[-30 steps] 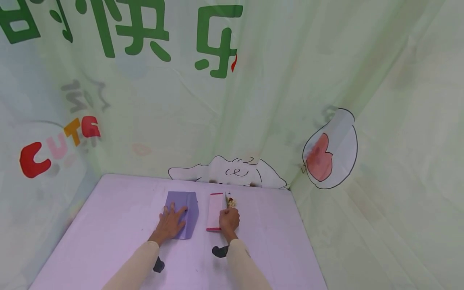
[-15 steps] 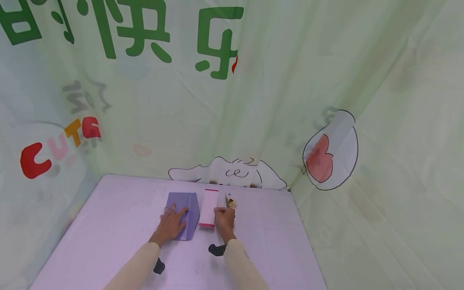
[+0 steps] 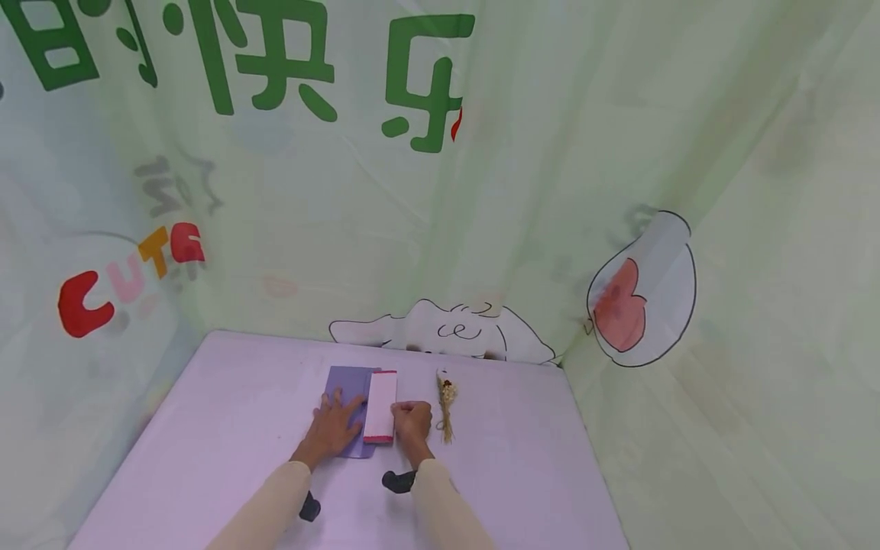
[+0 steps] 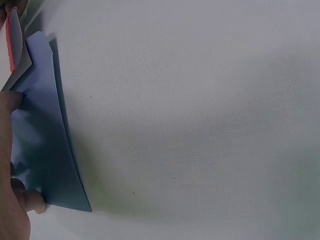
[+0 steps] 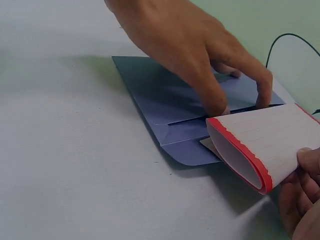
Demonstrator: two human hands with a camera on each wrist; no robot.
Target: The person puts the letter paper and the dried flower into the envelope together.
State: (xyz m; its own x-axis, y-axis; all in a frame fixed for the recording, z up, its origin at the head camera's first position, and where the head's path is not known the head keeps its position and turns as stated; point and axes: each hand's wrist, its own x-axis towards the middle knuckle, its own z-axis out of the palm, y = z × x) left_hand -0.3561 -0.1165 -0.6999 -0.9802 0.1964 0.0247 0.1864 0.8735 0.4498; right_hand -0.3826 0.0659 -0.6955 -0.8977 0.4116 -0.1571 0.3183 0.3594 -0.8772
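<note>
A purple envelope [image 3: 346, 382] lies on the table with its flap side toward the right. My left hand [image 3: 331, 431] rests on it, fingers spread; in the right wrist view its fingertips press near the envelope's opening. My right hand [image 3: 412, 422] pinches the right edge of a folded sheet of letter paper [image 5: 272, 142], pale with red ends. This letter is bent into a loose fold, its near end showing a rounded gap. It overlaps the flap side of the envelope, and a small corner of something pale brown [image 5: 210, 146] pokes out beneath it.
A small dried flower bunch [image 3: 447, 405] lies to the right of my right hand. The pale purple table [image 3: 516, 458] meets printed curtains [image 3: 481, 229] at the back and sides. Black wrist mounts [image 3: 399, 481] hang under both sleeves.
My right hand has moved left with the letter, from beside the flowers to over the envelope's flap side. The flower bunch now shows whole. The left hand stays on the envelope.
</note>
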